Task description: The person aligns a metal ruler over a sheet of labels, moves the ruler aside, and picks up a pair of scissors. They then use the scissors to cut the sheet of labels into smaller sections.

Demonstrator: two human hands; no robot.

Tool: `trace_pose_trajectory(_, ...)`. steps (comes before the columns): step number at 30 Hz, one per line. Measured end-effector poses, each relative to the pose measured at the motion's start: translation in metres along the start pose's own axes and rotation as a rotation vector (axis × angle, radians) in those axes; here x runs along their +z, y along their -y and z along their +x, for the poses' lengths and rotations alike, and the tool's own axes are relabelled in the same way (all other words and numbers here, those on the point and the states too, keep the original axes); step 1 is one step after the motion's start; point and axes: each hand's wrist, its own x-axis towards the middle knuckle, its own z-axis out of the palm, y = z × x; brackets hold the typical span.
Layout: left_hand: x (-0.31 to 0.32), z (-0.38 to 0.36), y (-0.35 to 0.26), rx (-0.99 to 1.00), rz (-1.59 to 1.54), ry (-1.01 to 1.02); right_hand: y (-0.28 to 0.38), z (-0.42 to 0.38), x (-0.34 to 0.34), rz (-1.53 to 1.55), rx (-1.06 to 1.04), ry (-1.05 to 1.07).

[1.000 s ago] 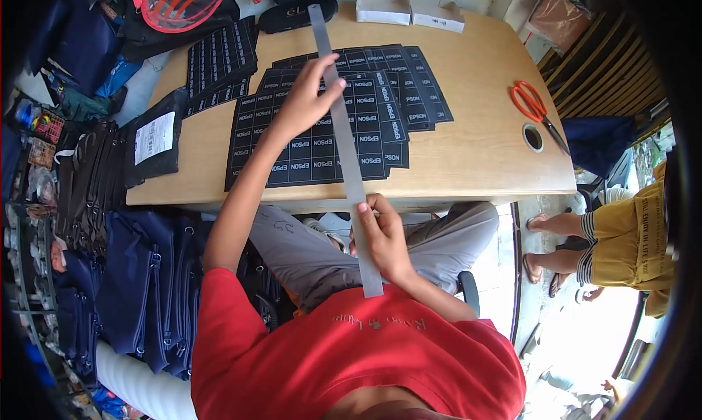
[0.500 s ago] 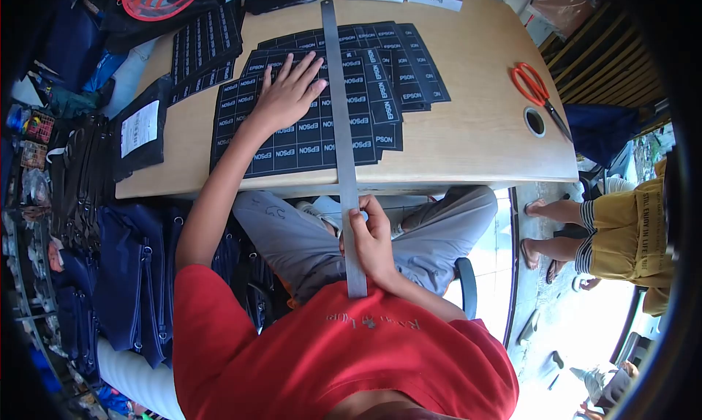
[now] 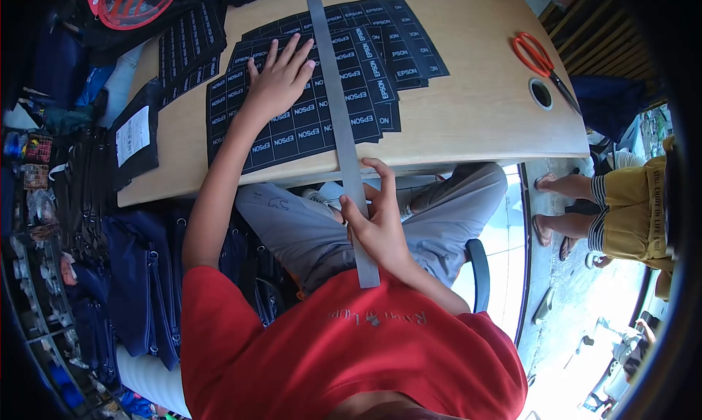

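Observation:
My left hand [image 3: 279,83] lies flat with fingers spread on black sheets [image 3: 292,131] printed with rows of "EPSON" labels. The sheets overlap in an uneven stack near the table's front edge. A long metal ruler [image 3: 334,91] crosses them lengthwise, and its near end sticks out past the edge towards my red shirt. My right hand [image 3: 380,230] is at this overhanging part. Its thumb rests over the ruler and some fingers are behind it, while the index finger stretches out loosely beside it.
Orange-handled scissors [image 3: 545,65] lie at the right by a round table hole [image 3: 541,94]. More black sheets [image 3: 191,47] and a dark packet with a white label [image 3: 134,138] are at the left. Dark blue bags [image 3: 142,281] hang below. Another person in yellow shorts [image 3: 629,211] stands at right.
My right hand has loosened, with the index finger and thumb spreading apart. The left hand stays flat on the sheets. The whole view has shifted slightly.

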Motion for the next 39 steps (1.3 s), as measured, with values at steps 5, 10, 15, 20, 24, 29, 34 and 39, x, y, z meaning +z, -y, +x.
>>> trace_pose_trajectory(5,-0.006,0.0,-0.002,-0.003,-0.011,0.038,0.006,0.003,-0.009,-0.157,-0.025,0.055)
trace_pose_trajectory(10,-0.014,-0.001,-0.006,-0.013,-0.05,0.059,0.011,0.005,-0.011,-0.286,-0.093,0.055)
trace_pose_trajectory(15,-0.016,0.004,-0.012,0.083,-0.222,0.026,0.012,0.005,-0.013,-0.34,-0.072,0.061)
trace_pose_trajectory(20,-0.006,0.01,-0.021,0.121,-0.054,-0.01,0.005,0.002,-0.009,-0.344,-0.067,0.074)
trace_pose_trajectory(24,-0.004,0.008,-0.021,0.112,-0.036,-0.011,0.005,0.0,-0.008,-0.324,-0.075,0.07)
trace_pose_trajectory(29,-0.004,0.009,-0.021,0.094,-0.031,-0.023,0.006,-0.001,-0.006,-0.289,-0.038,0.068)
trace_pose_trajectory(34,-0.004,0.01,-0.023,0.093,-0.034,-0.013,0.004,-0.002,-0.004,-0.289,-0.042,0.063)
trace_pose_trajectory(39,-0.003,0.01,-0.022,0.096,-0.029,-0.002,0.005,-0.003,-0.005,-0.27,-0.015,0.061)
